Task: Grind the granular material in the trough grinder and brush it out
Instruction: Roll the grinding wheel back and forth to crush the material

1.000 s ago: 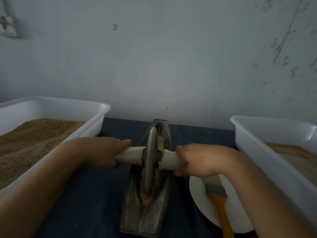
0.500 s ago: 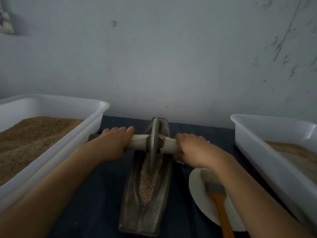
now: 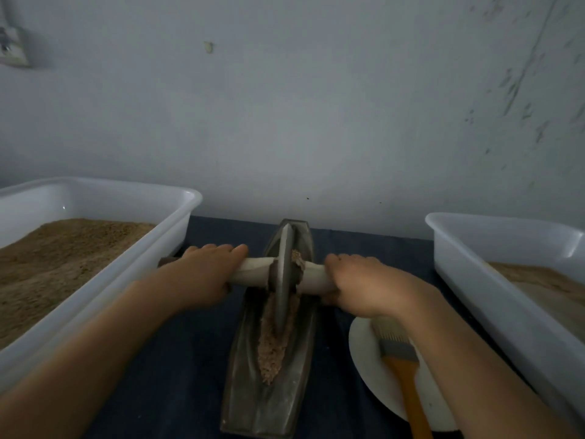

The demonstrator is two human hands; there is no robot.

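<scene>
A dark metal trough grinder (image 3: 253,391) lies lengthwise in front of me on the dark cloth. Brown granular material (image 3: 269,346) fills its groove. The metal grinding wheel (image 3: 282,280) stands upright in the far half of the groove, with some material stuck to its right face. A pale wooden axle (image 3: 253,271) runs through the wheel. My left hand (image 3: 202,274) grips the axle's left part and my right hand (image 3: 357,283) grips its right part. A brush (image 3: 400,359) with an orange handle lies on a white plate (image 3: 364,359), partly under my right forearm.
A white tub (image 3: 133,274) of brown granular material stands at the left. Another white tub (image 3: 493,299) with finer brown powder stands at the right. A grey wall rises close behind the table.
The wheel rolled from the middle of the trough to its far end, then came back a little toward me. Both hands kept their grip on the axle.
</scene>
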